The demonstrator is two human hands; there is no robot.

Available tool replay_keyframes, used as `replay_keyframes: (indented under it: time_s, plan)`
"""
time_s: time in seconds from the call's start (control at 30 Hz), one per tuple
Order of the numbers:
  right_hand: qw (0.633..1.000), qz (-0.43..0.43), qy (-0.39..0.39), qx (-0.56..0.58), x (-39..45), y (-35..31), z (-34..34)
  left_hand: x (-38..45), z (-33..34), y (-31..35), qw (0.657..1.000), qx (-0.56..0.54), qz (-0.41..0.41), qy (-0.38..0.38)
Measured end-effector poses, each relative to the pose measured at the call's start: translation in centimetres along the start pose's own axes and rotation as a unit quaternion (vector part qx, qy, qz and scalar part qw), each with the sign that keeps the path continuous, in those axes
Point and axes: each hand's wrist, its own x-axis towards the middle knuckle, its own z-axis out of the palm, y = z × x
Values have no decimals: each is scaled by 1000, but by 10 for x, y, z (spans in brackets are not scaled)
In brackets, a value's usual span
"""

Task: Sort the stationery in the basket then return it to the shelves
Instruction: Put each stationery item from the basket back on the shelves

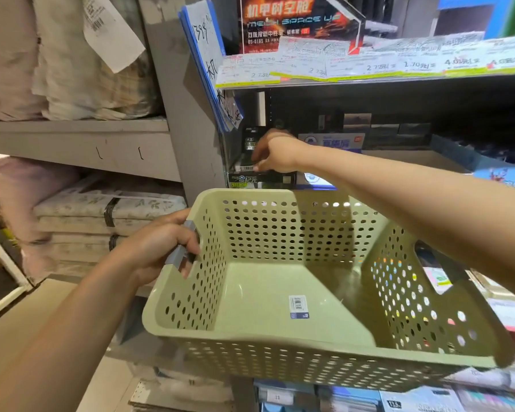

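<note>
A pale green perforated basket (280, 349) hangs in front of me with only a barcode sticker (298, 306) on its floor. My left hand (161, 245) grips the grey handle in the basket's left wall. My right hand (275, 153) reaches over the basket into the left end of the shelf (369, 81). There its fingers pinch a black stationery box (250, 150) that stands on another black box (259, 179).
Price labels (399, 65) line the shelf edge above. More boxes sit deeper on the same shelf to the right. Folded bedding (101, 215) fills the grey rack at left. Packaged goods lie on lower shelves below and right of the basket.
</note>
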Motion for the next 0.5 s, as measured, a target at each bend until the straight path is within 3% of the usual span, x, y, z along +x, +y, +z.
replay_keyframes:
  time_s: [0.5]
  plan:
    - [1000, 20, 9, 20, 5, -6, 9, 1, -5, -3, 1000, -22, 2, -4]
